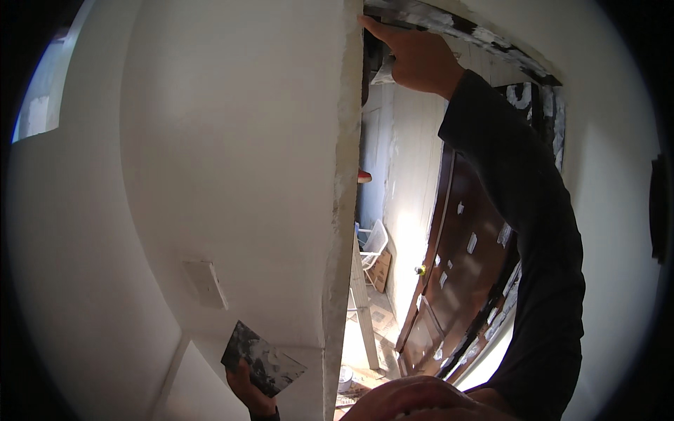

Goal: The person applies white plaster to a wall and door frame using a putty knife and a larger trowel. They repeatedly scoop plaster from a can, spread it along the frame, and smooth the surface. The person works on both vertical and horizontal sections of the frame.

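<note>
My left hand (248,391) is low in the view, closed around the near edge of a thin dark square plate (263,359) smeared with whitish-grey paste. High up, my right hand (425,59) reaches to the upper left corner of a doorway. Its index finger stretches out and its tip is at the bare edge of the wall (347,133); the other fingers are curled, with nothing visible in them. Above this hand runs the head of the door frame (477,34), dark and patched with white paste.
A brown door (460,259) with white patches stands open beyond the frame. Through the doorway are a white chair (375,245), a cardboard piece (379,272), a wooden leg or post (365,330) and a white bucket (345,377). A pale plate (206,284) is on the left wall.
</note>
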Available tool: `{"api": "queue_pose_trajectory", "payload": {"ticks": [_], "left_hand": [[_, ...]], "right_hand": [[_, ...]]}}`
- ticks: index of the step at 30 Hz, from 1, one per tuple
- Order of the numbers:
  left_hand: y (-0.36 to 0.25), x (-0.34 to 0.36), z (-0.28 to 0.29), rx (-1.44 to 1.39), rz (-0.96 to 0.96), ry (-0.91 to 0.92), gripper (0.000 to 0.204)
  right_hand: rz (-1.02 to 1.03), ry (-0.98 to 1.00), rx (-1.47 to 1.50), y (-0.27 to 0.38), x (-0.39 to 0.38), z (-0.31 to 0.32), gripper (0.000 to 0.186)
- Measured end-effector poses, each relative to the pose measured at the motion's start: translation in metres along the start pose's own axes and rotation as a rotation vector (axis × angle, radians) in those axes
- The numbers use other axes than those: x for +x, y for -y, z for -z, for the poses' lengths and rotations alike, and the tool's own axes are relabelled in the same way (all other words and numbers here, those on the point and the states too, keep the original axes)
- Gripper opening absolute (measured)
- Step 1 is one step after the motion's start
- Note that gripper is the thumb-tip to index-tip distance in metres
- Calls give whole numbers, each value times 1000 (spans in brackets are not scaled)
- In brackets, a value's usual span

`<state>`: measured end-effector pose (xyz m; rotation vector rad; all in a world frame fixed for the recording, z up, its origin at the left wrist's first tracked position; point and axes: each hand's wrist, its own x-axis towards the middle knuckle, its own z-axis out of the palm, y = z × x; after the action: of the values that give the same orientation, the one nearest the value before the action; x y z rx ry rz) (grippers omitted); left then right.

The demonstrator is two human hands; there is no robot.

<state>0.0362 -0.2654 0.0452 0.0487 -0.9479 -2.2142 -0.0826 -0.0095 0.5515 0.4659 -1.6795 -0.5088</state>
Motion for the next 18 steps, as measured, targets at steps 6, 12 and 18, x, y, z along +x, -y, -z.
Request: {"api": "queue_pose_trajectory", "payload": {"ticks": [6, 12, 18], "left_hand": [[-23, -10, -15, 110, 131, -4, 62], [1, -6, -1, 355, -251, 84, 42], [26, 0, 6, 98, 42, 176, 46]], "right_hand": [[66, 117, 12, 6, -10, 10, 93], [66, 86, 139, 4, -33, 19, 67], [200, -80, 257, -1, -90, 26, 38]]}}
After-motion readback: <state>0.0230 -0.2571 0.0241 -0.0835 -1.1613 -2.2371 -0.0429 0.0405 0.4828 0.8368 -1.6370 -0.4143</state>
